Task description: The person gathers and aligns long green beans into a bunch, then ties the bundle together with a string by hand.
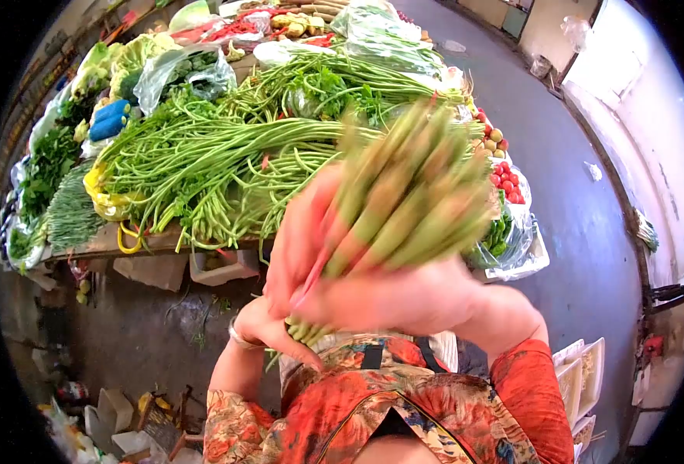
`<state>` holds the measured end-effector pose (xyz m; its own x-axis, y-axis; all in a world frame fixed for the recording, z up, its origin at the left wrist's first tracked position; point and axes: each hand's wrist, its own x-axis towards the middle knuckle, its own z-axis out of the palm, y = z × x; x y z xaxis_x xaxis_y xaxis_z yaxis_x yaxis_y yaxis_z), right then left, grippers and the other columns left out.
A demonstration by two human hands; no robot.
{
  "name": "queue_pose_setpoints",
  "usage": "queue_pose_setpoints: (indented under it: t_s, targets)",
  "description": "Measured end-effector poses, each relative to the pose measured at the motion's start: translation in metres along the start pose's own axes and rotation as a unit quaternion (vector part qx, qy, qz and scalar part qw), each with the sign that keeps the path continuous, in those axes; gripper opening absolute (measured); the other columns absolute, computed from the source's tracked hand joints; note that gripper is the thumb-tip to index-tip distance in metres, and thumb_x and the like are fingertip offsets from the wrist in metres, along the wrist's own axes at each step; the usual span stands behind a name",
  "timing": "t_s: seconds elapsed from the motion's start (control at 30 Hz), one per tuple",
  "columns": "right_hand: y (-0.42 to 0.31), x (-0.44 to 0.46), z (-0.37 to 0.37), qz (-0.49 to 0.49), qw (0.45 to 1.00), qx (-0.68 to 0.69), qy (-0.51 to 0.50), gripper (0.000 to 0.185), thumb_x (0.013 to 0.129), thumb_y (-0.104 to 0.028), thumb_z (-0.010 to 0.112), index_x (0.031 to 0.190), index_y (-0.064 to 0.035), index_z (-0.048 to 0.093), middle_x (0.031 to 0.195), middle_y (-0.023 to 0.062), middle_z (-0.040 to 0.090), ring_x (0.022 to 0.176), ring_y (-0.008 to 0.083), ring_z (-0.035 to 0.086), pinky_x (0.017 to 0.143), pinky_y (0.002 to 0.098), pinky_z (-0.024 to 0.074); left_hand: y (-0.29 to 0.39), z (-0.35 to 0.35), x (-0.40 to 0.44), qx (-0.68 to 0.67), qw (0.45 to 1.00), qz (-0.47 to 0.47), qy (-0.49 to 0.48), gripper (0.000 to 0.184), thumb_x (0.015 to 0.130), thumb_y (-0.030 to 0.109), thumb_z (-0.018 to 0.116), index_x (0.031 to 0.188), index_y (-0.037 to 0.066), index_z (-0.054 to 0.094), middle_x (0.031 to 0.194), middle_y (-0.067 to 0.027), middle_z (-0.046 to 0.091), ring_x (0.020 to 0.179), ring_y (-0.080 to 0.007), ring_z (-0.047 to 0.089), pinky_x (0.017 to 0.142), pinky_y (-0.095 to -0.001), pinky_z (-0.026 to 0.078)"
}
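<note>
A thick bundle of green stalks point(412, 193) with brownish-pink patches rises in front of me, smeared by motion; its exact kind is hard to make out. My left hand point(299, 240), with a bracelet at the wrist, wraps round the bundle's left side and lower part. Across the lower stalks, my right hand point(404, 298) is closed, blurred, its fingers by a thin pinkish-red tie point(316, 271). Cut stalk ends point(307, 332) stick out below both hands, near my chest. Behind the bundle, long green beans point(226, 147) lie heaped on the stall table point(102, 245).
Leafy greens point(48, 162), a blue roll point(110, 120) and a yellow bag point(104, 193) lie at the left of the stall. Tomatoes point(504, 182) sit at its right edge. White crates point(578, 379) stand beside me at right, with boxes and scraps point(117, 410) on the left floor.
</note>
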<state>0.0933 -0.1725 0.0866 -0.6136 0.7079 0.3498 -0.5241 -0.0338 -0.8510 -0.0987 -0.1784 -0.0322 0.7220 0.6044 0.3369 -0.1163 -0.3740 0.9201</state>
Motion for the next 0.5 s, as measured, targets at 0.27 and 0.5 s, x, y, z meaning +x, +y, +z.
queue_pose_setpoints:
  t_s: [0.27, 0.5]
  targets:
    - [-0.098, -0.019, -0.043, -0.158, 0.986, 0.02, 0.05, 0.015, 0.092, -0.016, 0.059, 0.095, -0.0103, 0.045, 0.084, -0.0009, 0.047, 0.078, 0.0138, 0.049, 0.075, 0.033, 0.0423, -0.036, 0.046, 0.036, -0.214, 0.927, -0.094, -0.294, 0.071, 0.067, 0.01, 0.082, 0.13, 0.002, 0.05, 0.119, -0.0069, 0.062, 0.104, -0.0122, 0.056, 0.092, -0.0316, 0.047]
    - [-0.065, -0.116, -0.121, -0.158, 0.955, 0.069, 0.243, 0.016, 0.087, -0.01, 0.064, 0.095, -0.0086, 0.05, 0.081, -0.0006, 0.049, 0.077, 0.0124, 0.05, 0.076, 0.0316, 0.0448, -0.037, 0.053, 0.037, -0.25, 0.908, -0.226, -0.248, 0.071, 0.07, 0.0, 0.072, 0.135, 0.002, 0.043, 0.127, -0.0053, 0.057, 0.115, -0.012, 0.05, 0.1, -0.0311, 0.042]
